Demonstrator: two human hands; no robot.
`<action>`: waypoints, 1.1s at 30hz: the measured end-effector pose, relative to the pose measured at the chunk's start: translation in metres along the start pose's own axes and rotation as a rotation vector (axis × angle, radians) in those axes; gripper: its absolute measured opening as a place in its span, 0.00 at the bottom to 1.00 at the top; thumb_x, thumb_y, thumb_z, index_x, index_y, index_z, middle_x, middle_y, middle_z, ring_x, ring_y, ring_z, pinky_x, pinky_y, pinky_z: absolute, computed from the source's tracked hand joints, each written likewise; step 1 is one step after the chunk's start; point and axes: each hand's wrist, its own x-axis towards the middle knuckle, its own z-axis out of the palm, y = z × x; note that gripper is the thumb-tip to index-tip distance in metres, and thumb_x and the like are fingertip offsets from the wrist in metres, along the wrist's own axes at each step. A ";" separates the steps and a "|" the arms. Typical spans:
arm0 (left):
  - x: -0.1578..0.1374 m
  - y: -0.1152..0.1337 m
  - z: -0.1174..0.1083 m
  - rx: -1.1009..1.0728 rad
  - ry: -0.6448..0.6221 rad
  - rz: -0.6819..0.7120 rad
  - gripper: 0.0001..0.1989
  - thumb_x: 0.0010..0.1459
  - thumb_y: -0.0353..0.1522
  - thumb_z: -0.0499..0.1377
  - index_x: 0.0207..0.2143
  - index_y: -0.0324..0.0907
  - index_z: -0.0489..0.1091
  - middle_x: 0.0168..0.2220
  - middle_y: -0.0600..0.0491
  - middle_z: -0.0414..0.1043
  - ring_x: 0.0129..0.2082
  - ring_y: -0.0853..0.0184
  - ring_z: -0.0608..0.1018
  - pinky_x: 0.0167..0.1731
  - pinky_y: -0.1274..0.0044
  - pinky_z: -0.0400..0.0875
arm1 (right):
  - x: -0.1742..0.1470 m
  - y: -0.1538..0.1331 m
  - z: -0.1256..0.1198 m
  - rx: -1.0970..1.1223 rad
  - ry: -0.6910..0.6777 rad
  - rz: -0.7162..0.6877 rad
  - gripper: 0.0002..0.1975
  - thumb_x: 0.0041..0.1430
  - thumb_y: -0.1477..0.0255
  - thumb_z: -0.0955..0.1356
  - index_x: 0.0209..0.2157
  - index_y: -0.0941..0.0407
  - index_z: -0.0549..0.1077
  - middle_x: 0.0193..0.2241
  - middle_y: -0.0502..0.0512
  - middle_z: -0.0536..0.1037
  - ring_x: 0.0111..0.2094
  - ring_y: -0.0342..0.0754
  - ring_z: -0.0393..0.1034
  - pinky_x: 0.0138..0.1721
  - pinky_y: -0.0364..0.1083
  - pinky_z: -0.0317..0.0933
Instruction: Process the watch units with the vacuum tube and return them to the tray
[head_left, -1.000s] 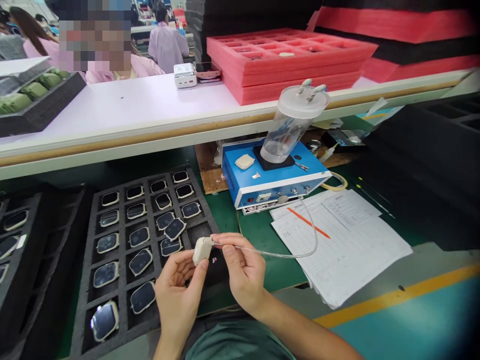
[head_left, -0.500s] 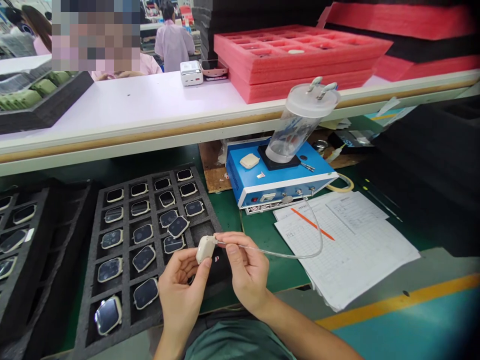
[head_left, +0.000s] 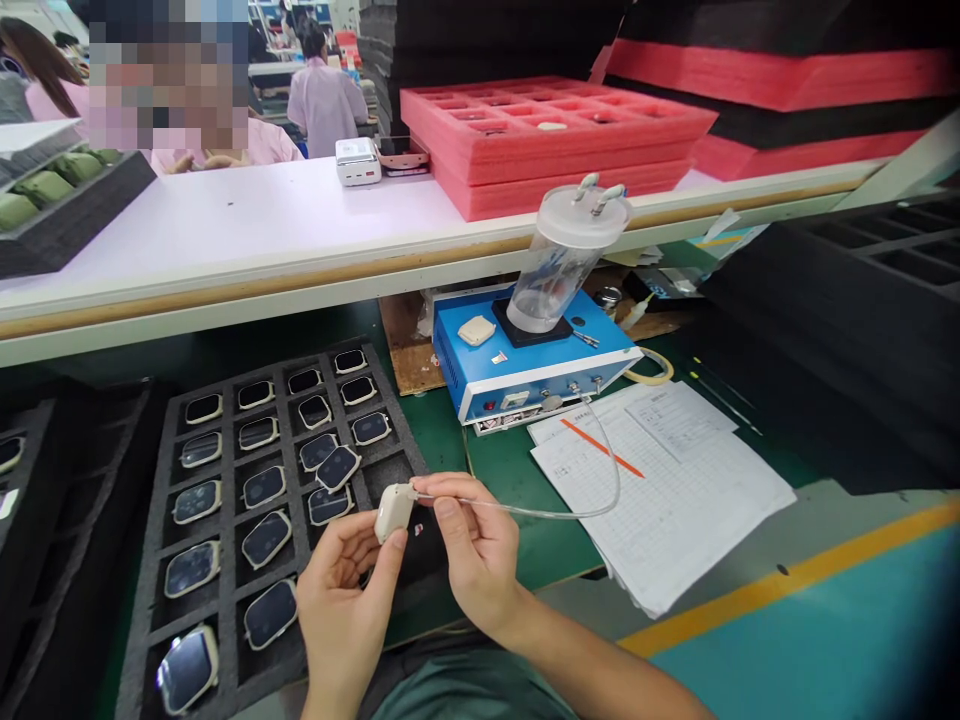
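Observation:
My left hand (head_left: 346,590) pinches a beige smartwatch case (head_left: 394,510) on edge between thumb and fingers, above the right side of a dark foam tray (head_left: 234,575). My right hand (head_left: 480,550) is closed on the end of a thin clear tube (head_left: 559,514), whose tip meets the side of the case. From there the tube curves to the front of a blue box (head_left: 536,360) with a switch and connectors. Smartwatches lie face up in the tray's compartments, and one watch (head_left: 338,468) rests across a divider.
A clear cylinder (head_left: 559,260) leans on the blue box, beside another beige case (head_left: 476,330). Papers with an orange strip (head_left: 602,447) lie to the right. Red foam trays (head_left: 555,150) stand on the white shelf (head_left: 247,220). Co-workers sit beyond it.
The view has shifted slightly, so most things appear further left. Both hands keep the same hold on the watch case and the tube.

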 end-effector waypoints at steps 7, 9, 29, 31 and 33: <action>0.000 0.001 0.001 0.015 0.015 -0.005 0.15 0.51 0.38 0.76 0.36 0.40 0.79 0.35 0.47 0.86 0.33 0.61 0.89 0.36 0.79 0.84 | 0.001 0.000 0.000 -0.011 0.003 0.010 0.10 0.75 0.69 0.66 0.44 0.53 0.80 0.42 0.60 0.84 0.45 0.52 0.82 0.46 0.52 0.79; 0.000 0.001 0.001 0.013 0.012 -0.006 0.15 0.50 0.37 0.76 0.36 0.41 0.79 0.35 0.47 0.86 0.33 0.61 0.89 0.36 0.79 0.85 | 0.001 0.001 0.000 -0.012 0.001 0.006 0.09 0.75 0.69 0.66 0.45 0.52 0.80 0.42 0.59 0.84 0.45 0.52 0.82 0.46 0.51 0.79; 0.000 0.000 0.000 0.030 0.017 -0.010 0.15 0.50 0.39 0.76 0.36 0.41 0.79 0.35 0.47 0.86 0.33 0.60 0.89 0.36 0.78 0.85 | 0.002 -0.001 0.001 0.007 0.007 0.014 0.10 0.74 0.69 0.66 0.44 0.52 0.80 0.42 0.59 0.84 0.44 0.51 0.82 0.43 0.49 0.79; 0.000 -0.001 -0.001 0.029 0.018 -0.010 0.16 0.51 0.39 0.76 0.36 0.41 0.79 0.35 0.47 0.86 0.33 0.60 0.89 0.36 0.78 0.85 | 0.002 0.000 0.001 0.006 0.003 0.013 0.10 0.74 0.69 0.66 0.44 0.52 0.80 0.41 0.59 0.84 0.44 0.51 0.82 0.44 0.49 0.79; -0.001 -0.002 -0.001 0.025 0.011 -0.005 0.15 0.51 0.38 0.76 0.37 0.41 0.79 0.35 0.47 0.86 0.33 0.61 0.89 0.36 0.79 0.85 | 0.002 0.000 0.001 0.003 0.001 0.013 0.10 0.75 0.69 0.66 0.44 0.52 0.80 0.42 0.59 0.84 0.44 0.51 0.82 0.44 0.49 0.80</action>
